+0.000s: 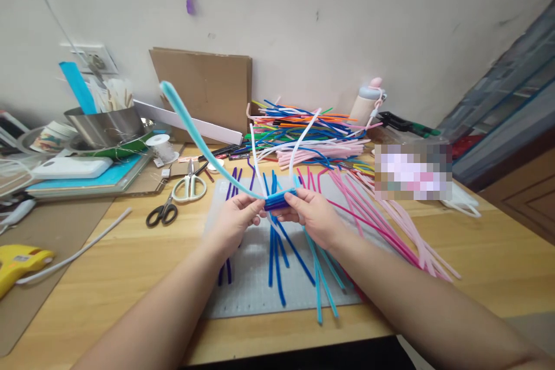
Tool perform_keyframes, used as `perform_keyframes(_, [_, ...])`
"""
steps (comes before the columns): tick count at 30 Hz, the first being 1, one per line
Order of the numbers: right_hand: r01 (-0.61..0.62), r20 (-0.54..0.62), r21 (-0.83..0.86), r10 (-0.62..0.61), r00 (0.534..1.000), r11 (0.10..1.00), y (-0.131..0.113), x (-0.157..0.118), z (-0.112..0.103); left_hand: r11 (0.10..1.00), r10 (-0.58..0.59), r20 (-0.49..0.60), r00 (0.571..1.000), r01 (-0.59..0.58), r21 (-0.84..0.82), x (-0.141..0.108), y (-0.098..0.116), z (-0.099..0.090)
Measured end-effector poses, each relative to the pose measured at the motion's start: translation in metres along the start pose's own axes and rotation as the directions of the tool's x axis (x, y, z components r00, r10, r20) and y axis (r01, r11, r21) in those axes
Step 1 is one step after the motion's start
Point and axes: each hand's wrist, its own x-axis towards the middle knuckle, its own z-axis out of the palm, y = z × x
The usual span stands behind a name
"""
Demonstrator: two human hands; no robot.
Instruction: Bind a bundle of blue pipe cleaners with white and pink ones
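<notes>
Left hand (235, 221) level with right hand (313, 215)

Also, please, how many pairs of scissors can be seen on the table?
2. The black-handled scissors lie on the wooden table, left of the grey mat; the pale-handled scissors lie just behind, slightly rightward. Others may be hidden.

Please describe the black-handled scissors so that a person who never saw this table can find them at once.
Start from the grey mat on the wooden table. To its left lie the white-handled scissors, and beside these, lower in the picture, are the black-handled scissors. Their dark loops set them apart from the white pair.
</notes>
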Motion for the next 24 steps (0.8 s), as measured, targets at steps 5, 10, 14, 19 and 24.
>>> perform_keyframes(5, [0.082,-0.038,-0.149,-0.089,0.995,0.985,-0.001,-0.004,0.006,0.999,0.044,-0.057,0.997,-0.043,0.011,0.0,-0.004,0.001])
perform_keyframes(10, [0.195,0.168,-0.191,-0.164,0.972,0.962,-0.006,-0.008,0.005,0.947,-0.108,-0.016,0.994,0.098,-0.304,0.0,0.009,0.0])
perform_keyframes(14, [0.405,0.093,-0.497,-0.416,0.904,0.767,-0.008,-0.009,-0.001,0.888,-0.228,0.117,0.967,0.255,-0.383,-0.003,0.019,-0.002])
perform_keyframes(19, [0.583,0.433,-0.805,-0.559,0.707,0.113,-0.021,-0.016,-0.003,0.902,-0.247,0.252,0.936,0.317,-0.294,-0.009,0.02,0.0])
perform_keyframes(24, [0.672,0.586,-0.74,-0.462,0.666,0.03,-0.022,-0.019,-0.001,0.911,-0.282,0.256,0.924,0.342,-0.231,-0.011,0.016,0.003])
